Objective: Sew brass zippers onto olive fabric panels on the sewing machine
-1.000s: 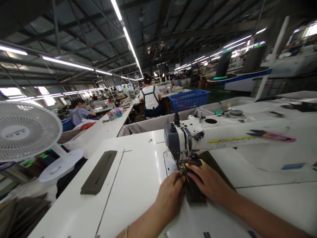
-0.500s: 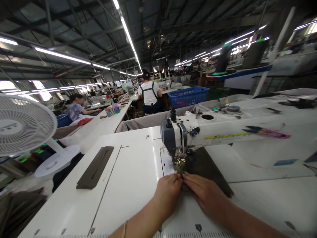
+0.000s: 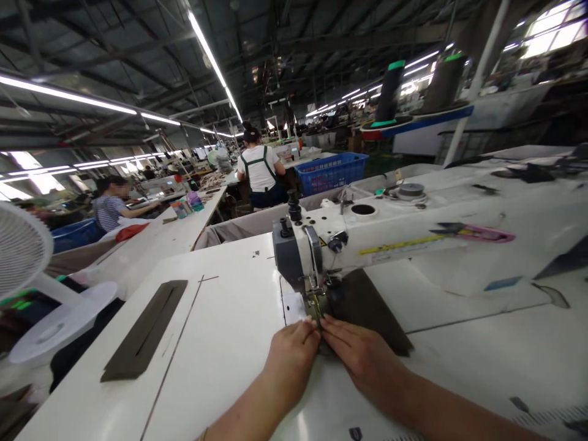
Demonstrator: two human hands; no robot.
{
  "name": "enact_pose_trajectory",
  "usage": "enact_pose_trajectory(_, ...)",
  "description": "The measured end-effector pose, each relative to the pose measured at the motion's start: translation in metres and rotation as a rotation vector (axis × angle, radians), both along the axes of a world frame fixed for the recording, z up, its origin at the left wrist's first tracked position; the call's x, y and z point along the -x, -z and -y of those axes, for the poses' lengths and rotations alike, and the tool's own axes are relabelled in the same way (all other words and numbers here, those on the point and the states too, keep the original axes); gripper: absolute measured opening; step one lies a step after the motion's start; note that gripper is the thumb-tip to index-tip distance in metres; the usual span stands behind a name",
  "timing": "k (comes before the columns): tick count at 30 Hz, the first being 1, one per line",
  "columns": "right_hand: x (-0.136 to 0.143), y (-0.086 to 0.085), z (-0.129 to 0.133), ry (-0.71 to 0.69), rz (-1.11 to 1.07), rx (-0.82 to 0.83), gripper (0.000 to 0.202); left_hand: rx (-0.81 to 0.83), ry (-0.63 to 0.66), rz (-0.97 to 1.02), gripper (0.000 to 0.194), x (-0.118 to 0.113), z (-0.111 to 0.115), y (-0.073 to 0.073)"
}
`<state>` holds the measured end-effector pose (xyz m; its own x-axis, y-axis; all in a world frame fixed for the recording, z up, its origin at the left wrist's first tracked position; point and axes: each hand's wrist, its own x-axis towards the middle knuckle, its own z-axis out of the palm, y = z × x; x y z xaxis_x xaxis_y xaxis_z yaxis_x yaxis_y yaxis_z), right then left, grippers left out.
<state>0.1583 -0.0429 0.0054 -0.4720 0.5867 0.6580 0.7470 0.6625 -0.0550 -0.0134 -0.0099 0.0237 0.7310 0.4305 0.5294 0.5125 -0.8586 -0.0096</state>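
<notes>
The left hand [image 3: 291,358] pinches the near end of the dark cloth [image 3: 376,312]. The right hand [image 3: 367,358] presses on it, fingers close together, likely so it lies flat; its thumb is hidden. The cloth is on the surface [image 3: 220,367], partly under the machine [image 3: 285,254]. The pile [image 3: 147,331] sits left, perhaps for easy reach.

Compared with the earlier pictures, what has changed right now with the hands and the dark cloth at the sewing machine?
The right hand has drawn back from the needle area, its fingertips now beside the left hand. The dark cloth no longer sticks out towards the person between them. Both hands stay at the cloth; the flat stack and pink-handled snips stay put.
</notes>
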Motion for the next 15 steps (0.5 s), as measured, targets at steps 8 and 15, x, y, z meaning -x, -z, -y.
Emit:
enact_pose_trajectory(8, 0.000, 0.001, -0.017, -0.013, -0.020, -0.017, 0.042, 0.052, -0.052, -0.044, 0.016, -0.003, -0.011, 0.002)
enact_pose_trajectory(15, 0.000, 0.002, -0.031, 0.008, -0.003, -0.031, 0.047, 0.113, -0.124, -0.026, 0.009, -0.007, -0.024, 0.008)
